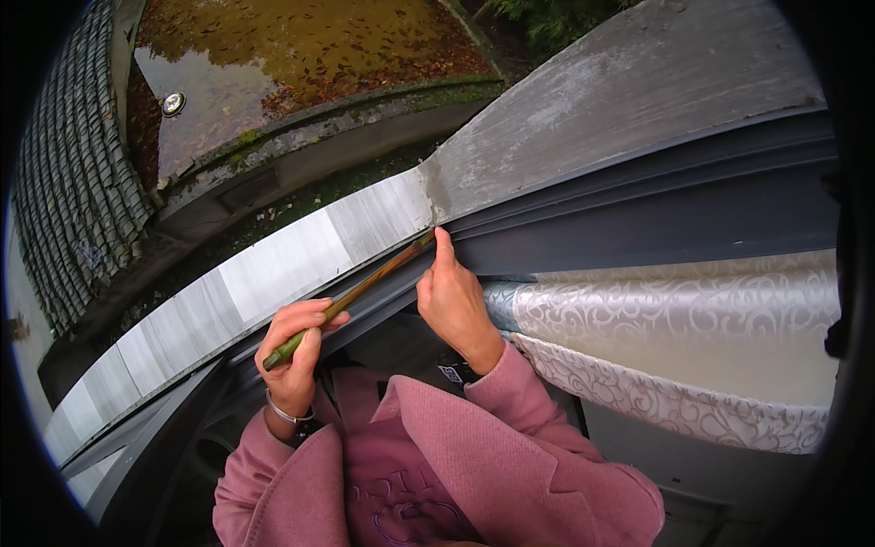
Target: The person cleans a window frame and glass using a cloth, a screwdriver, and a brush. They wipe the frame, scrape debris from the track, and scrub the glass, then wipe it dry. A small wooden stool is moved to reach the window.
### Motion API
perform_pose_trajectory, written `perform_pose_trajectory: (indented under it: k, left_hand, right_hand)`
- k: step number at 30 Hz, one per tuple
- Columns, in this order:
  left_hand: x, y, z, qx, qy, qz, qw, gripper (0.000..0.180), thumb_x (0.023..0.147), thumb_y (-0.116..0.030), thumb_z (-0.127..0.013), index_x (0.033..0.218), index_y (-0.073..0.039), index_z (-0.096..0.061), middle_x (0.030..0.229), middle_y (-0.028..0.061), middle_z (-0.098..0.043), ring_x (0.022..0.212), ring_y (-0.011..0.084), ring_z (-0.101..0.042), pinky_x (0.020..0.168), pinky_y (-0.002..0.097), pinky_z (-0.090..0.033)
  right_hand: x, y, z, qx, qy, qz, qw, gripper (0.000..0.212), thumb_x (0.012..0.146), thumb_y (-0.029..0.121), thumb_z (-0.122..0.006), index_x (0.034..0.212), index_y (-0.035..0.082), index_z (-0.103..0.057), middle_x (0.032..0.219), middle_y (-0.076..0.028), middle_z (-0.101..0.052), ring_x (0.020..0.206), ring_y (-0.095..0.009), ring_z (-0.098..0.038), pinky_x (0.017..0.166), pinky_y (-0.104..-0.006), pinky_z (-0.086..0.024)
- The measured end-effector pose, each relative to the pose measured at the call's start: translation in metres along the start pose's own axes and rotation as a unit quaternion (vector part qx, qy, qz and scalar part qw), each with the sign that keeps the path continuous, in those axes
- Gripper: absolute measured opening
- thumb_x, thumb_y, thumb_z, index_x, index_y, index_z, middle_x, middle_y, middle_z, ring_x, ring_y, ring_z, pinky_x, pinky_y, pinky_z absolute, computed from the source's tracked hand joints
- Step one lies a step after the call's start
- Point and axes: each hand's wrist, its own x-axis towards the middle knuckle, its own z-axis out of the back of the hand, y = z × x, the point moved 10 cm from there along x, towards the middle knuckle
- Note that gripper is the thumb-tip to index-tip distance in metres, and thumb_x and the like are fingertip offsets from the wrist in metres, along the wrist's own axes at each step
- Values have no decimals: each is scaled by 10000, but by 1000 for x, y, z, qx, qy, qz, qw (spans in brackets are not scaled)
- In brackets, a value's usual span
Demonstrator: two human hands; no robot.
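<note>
Outside, beyond the sill, brown leaves lie in shallow water [210, 82], with roof tiles [77, 173] off to the left and a grey slab [620, 100] running up to the right. Pale curtain [656, 319] inside, below the dark frame [656, 210]. And at the middle of it all, the stick [378, 276]: green at its near end, browner along its length, slanting up over the frame just beside the pale ledge [283, 264].

Left hand [293, 356] has it by the green end, thumb and fingers pinching, nicely clear of the ledge. Over on the right hand [456, 305], index finger stretched out, right up at the stick's far tip, the other fingers curled in; whether it pinches or merely touches, I cannot tell from here.

So the step in hand looks like guiding that tip at the corner where ledge, slab and frame meet. Judging by this pose, the next move calls for a steady left pinch and a light right finger, with the tip kept under control near that outer edge. Loosen the left, and the stick could slip outward.
</note>
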Motion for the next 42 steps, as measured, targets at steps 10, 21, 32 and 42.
perform_pose_trajectory:
  k: [10, 21, 32, 42]
  left_hand:
    - [-7, -42, 5, 38, 14, -74, 996, 161, 942, 14, -508, 1059, 55, -612, 1183, 248, -583, 973, 350, -691, 879, 418, -569]
    - [-14, -77, 17, 332, -94, -134, 929, 234, 908, 103, -536, 1116, 47, -630, 1263, 224, -550, 1104, 319, -652, 959, 374, -519]
    - [-26, -83, 10, 376, -57, -178, 908, 206, 906, 84, -571, 1099, 38, -623, 1228, 229, -566, 1056, 324, -672, 921, 365, -542]
    - [-34, -92, -5, 439, -29, -221, 870, 183, 912, 59, -589, 1088, 15, -609, 1223, 227, -556, 1007, 319, -676, 879, 372, -567]
  right_hand:
    - [-5, 31, 18, 53, -18, 36, 998, 607, 858, 5, -535, 1428, -48, -330, 812, -228, -638, 722, -418, -646, 672, -494, -505]
    - [24, 63, 14, 283, -41, 136, 949, 355, 875, -11, -630, 1222, 26, -566, 761, -94, -588, 598, -179, -580, 585, -310, -482]
    - [-7, 64, 1, 354, -23, 139, 925, 126, 890, -23, -649, 1009, 12, -632, 890, -40, -610, 669, -85, -566, 593, -213, -457]
    - [-43, 96, -24, 338, 89, 210, 913, 153, 883, -20, -650, 1032, 11, -634, 853, -74, -581, 679, -158, -591, 611, -276, -489]
